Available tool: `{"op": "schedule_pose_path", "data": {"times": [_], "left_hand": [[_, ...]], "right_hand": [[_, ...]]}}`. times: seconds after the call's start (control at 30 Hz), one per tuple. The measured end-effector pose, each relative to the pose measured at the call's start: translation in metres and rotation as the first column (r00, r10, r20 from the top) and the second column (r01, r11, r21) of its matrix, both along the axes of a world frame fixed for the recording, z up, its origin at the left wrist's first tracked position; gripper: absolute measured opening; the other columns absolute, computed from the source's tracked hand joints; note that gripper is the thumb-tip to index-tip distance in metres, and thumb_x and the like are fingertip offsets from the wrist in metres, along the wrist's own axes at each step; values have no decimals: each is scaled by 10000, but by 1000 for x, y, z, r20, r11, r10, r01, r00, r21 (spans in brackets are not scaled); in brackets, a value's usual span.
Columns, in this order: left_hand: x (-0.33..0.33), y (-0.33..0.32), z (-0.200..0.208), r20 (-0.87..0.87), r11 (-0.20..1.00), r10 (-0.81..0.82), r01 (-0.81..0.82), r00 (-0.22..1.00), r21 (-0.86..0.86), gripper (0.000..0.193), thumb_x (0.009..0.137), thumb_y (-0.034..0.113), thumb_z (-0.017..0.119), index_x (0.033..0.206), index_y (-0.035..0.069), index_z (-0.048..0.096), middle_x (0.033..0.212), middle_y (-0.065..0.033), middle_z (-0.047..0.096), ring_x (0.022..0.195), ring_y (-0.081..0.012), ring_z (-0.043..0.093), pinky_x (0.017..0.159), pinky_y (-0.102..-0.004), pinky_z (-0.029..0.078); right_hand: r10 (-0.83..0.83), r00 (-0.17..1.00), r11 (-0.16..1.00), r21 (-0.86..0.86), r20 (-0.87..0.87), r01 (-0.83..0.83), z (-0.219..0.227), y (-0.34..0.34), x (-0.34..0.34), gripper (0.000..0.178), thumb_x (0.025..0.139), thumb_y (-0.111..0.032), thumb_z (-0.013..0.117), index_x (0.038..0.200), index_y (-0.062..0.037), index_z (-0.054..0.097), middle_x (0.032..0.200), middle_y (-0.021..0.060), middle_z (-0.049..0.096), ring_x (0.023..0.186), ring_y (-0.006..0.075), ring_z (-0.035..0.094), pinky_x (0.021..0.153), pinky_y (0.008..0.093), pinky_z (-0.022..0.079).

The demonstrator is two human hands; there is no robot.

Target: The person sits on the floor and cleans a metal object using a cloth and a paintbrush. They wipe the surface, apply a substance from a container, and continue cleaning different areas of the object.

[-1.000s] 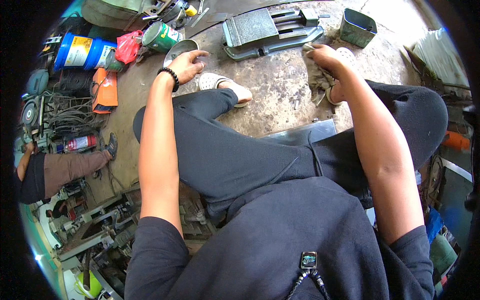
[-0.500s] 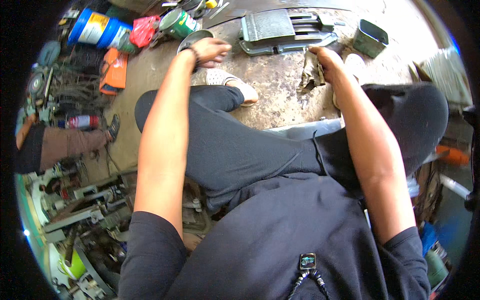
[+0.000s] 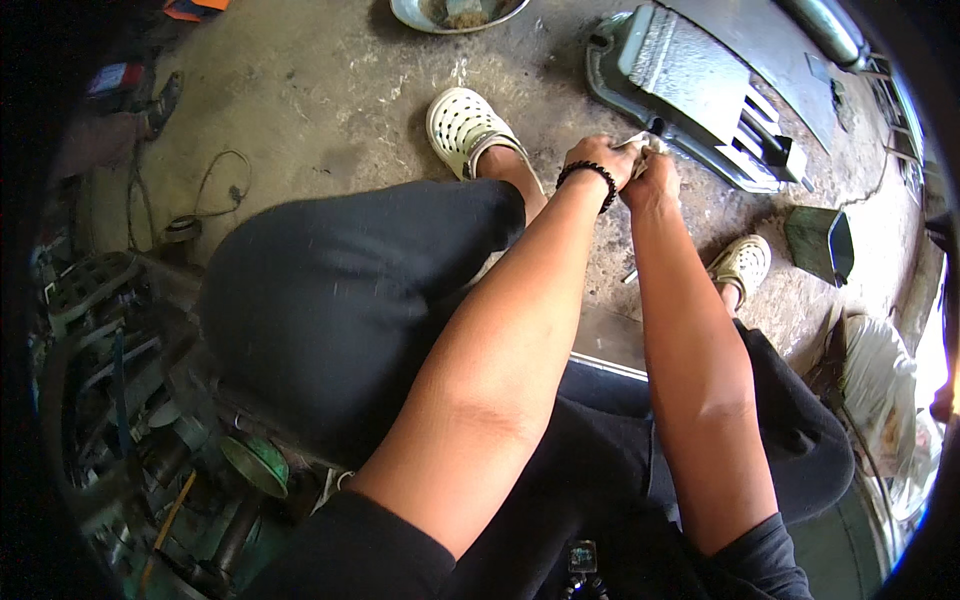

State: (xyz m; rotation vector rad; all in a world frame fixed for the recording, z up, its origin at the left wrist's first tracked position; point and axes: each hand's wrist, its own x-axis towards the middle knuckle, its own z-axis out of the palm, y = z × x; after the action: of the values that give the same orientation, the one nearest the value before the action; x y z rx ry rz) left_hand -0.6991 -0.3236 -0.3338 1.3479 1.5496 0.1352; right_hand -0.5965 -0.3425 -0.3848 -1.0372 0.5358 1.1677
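Note:
My left hand (image 3: pixel 602 158), with a dark beaded bracelet at its wrist, and my right hand (image 3: pixel 654 182) are close together over the floor. Both are closed on a crumpled, pale, stained rag (image 3: pixel 648 144), mostly hidden by my fingers. Just beyond them lies a grey metal machine part (image 3: pixel 690 75) with a flat plate on top and slots at its right end. The hands are at its near edge; whether the rag touches it I cannot tell.
A metal bowl (image 3: pixel 440 16) with brownish residue sits at the far edge. To the right stand a dark green square container (image 3: pixel 815 243) and a white plastic bag (image 3: pixel 878 390). Metal parts and a green bowl (image 3: pixel 255 465) crowd the lower left. My feet wear pale clogs (image 3: pixel 465 125).
My left hand has moved right and closed on the rag beside my right hand. The view has turned, so the machine part appears tilted and farther right.

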Motion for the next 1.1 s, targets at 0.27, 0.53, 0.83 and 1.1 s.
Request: {"op": "schedule_pose_path", "data": {"times": [0.27, 0.53, 0.83, 1.1], "left_hand": [[9, 37, -26, 275, 985, 147, -166, 950, 45, 340, 850, 291, 651, 1120, 87, 683, 1103, -158, 682, 1051, -309, 644, 928, -369, 501], [-1, 42, -31, 361, 954, 286, -298, 887, -25, 302, 857, 221, 660, 1119, 72, 681, 1113, -173, 674, 1064, -314, 639, 940, -370, 494], [-12, 50, -38, 326, 917, 369, -398, 870, 27, 255, 860, 168, 642, 1087, 66, 692, 1045, -194, 685, 987, -332, 664, 895, -386, 512], [-15, 52, -39, 357, 897, 377, -432, 855, 88, 215, 853, 145, 651, 1037, 44, 697, 1019, -179, 693, 964, -318, 668, 867, -383, 519]], "right_hand": [[13, 961, 994, -108, 278, 18, -49, 53, 22, 154, 975, -59, 363, 1064, -53, 489, 966, 139, 579, 813, 294, 606, 718, 418, 554], [234, 864, 970, -166, 446, -177, -35, 61, 5, 130, 993, -130, 404, 986, -24, 480, 894, 128, 596, 721, 244, 614, 668, 369, 549], [292, 880, 955, -70, 376, -287, -45, 66, -4, 200, 996, -142, 418, 899, -40, 561, 813, 89, 631, 690, 214, 620, 639, 346, 538], [263, 935, 957, 58, 237, -284, -59, 62, 5, 209, 979, -187, 456, 1015, -23, 581, 930, 133, 648, 845, 249, 641, 776, 382, 535]]}}
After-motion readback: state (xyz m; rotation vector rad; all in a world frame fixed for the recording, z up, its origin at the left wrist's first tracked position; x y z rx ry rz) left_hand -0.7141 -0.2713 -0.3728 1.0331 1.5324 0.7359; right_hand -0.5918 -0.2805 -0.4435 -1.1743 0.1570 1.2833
